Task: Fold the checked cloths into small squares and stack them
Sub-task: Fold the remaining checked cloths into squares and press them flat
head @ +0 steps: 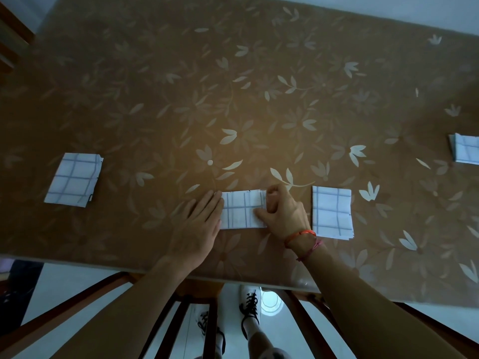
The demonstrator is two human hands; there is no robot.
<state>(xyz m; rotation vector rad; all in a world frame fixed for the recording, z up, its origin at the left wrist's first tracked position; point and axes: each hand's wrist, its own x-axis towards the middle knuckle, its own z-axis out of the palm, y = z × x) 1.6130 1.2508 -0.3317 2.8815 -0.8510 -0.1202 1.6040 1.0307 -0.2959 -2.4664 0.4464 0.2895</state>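
Blue-checked cloth [242, 212], folded to a short strip, lies at the tabletop's [233, 86] near centre. The left hand [199, 224] presses its left end with straight fingers, and the right hand [282, 216] pinches its right end. The last fold seems in hand: next that end must cross leftward, edges matched. One folded square [466, 149] at far right is cut off.

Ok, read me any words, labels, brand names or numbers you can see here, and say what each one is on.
None: no word, number or brand can be read in this view.
Middle white cloth with blue check lines: grid lines only.
Left folded checked cloth: dark specks on its right edge, too small to read.
Brown tablecloth with pale leaf print: pattern only.
White shoe with black laces: no legible mark.
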